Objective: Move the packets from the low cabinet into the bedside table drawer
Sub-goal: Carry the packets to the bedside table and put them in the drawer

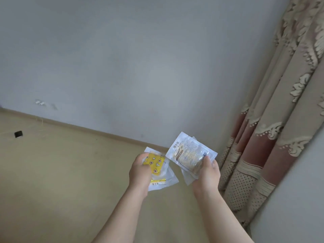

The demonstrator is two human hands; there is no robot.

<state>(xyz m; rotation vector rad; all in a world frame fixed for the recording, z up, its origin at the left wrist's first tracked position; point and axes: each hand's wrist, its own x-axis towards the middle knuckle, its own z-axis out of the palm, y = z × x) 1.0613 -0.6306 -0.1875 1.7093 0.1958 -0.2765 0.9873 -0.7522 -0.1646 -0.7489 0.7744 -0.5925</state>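
Bare floor (70, 172) lay below. Left hand (140, 172) gripped yellow packets (156, 163), right hand (207, 174) clutched printed packets (189, 153). They looked light, slick and floppy, safest pinched mid-stack.

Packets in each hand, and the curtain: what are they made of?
The yellow packet in the left hand: thin glossy plastic film, with a clear-white border round a printed yellow pad.
The white packets in the right hand: also plastic film, possibly foil-lined, going by the shiny crinkled glints.
The curtain: matte woven fabric with a raised cream scroll pattern, hanging in soft folds.
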